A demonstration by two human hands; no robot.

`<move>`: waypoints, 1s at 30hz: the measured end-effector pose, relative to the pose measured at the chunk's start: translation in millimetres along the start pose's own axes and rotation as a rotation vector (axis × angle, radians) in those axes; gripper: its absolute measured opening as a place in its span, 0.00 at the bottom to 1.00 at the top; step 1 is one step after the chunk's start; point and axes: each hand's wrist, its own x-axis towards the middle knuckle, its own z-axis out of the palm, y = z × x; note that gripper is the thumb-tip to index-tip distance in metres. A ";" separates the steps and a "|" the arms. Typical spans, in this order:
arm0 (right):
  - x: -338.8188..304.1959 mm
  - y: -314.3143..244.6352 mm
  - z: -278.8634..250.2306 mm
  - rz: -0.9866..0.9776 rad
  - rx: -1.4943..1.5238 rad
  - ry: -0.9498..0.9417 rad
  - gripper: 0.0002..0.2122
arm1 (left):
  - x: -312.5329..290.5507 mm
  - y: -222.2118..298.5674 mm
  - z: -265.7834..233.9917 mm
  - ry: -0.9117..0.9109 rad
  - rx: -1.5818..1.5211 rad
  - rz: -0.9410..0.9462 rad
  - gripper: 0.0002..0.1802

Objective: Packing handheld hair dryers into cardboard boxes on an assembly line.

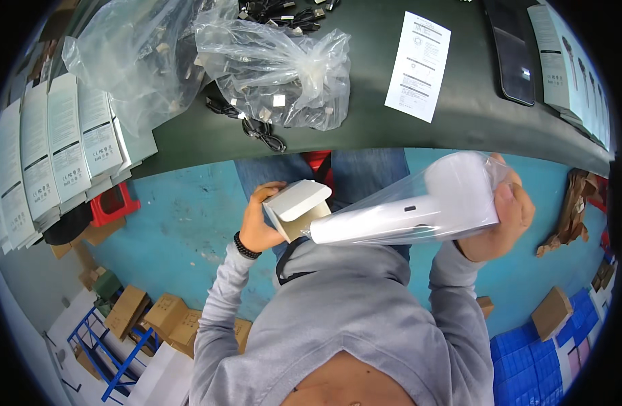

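One white, long-handled device (pixel 433 212) shows through a clear bag (pixel 400 193).

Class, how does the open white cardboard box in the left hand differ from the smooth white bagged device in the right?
The white cardboard box is straight-edged; the smooth white device has a broad head and long handle. The box is bare and open; the device is inside a clear plastic bag. The left hand holds the box, the right hand the device. Both look white.
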 end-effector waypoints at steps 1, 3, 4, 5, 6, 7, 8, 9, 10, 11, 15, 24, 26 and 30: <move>-0.8 -1.3 -1.1 0.004 -0.029 -0.002 0.08 | 1.1 1.1 0.7 0.001 0.000 0.002 0.43; -1.0 -3.7 2.4 0.006 -0.058 -0.003 0.09 | 2.0 4.4 3.0 -0.018 0.071 -0.025 0.45; -2.0 -7.4 10.1 -0.105 -0.055 -0.023 0.10 | 3.7 10.6 3.6 -0.007 -0.012 -0.126 0.46; -1.4 -10.6 14.5 -0.216 -0.053 -0.042 0.11 | 5.9 9.4 1.9 -0.007 -0.011 -0.125 0.46; 1.9 -12.8 13.2 -0.217 -0.053 -0.041 0.11 | 9.3 6.7 -0.9 -0.038 0.097 -0.098 0.46; 5.6 -14.7 11.8 -0.312 -0.009 -0.200 0.12 | 10.8 5.1 -3.7 -0.066 0.208 -0.072 0.46; 7.6 -15.2 11.6 -0.406 0.034 -0.359 0.14 | 6.8 -2.0 1.1 0.070 0.058 0.022 0.47; 7.5 -13.1 15.0 -0.408 0.038 -0.358 0.14 | 3.6 -8.6 4.7 0.071 0.061 0.024 0.47; 7.6 -9.3 19.2 -0.492 0.082 -0.367 0.14 | 4.0 -14.2 9.7 0.101 0.032 0.028 0.47; 7.4 -7.3 23.7 -0.576 0.126 -0.376 0.15 | 3.9 -19.2 13.0 0.130 0.004 0.033 0.48; 4.2 -10.6 32.1 -0.570 0.146 -0.580 0.15 | 11.7 -11.5 18.1 0.099 -0.020 0.073 0.46; 9.3 -12.5 41.4 -0.620 0.026 -0.637 0.13 | 16.9 9.2 5.3 0.058 0.007 0.048 0.46; -1.8 -8.1 55.7 -0.644 0.047 -0.694 0.13 | 22.3 15.3 5.9 0.043 0.009 0.087 0.44; -37.6 15.4 74.7 -0.637 0.004 -0.647 0.15 | 30.2 37.9 2.9 0.042 0.028 0.102 0.45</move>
